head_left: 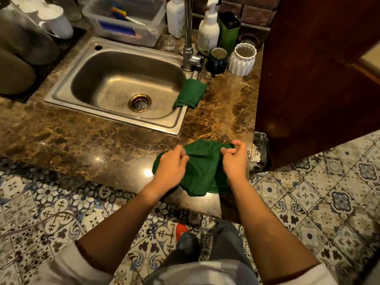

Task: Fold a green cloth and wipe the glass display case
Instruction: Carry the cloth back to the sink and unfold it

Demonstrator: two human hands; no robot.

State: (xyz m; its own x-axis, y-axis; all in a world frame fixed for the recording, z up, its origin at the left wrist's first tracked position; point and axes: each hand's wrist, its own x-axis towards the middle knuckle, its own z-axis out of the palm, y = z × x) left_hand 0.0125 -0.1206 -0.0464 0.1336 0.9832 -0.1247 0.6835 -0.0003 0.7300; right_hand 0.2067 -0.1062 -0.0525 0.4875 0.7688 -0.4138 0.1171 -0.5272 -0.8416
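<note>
A rumpled green cloth (202,167) lies at the near right corner of the brown marble counter (82,138), partly hanging over the front edge. My left hand (171,166) grips its left side with the fingers curled into the fabric. My right hand (234,158) pinches its upper right corner between thumb and fingers. A second green cloth (190,93), folded, rests on the right rim of the steel sink (115,81). No glass display case is visible.
Behind the sink stand a tap (188,36), soap bottles (208,29), a green tin (228,31), a dark mug (218,60) and a white ribbed cup (242,58). A dark wooden panel (312,79) rises on the right, with a bin (260,153) below it. Patterned floor tiles lie underfoot.
</note>
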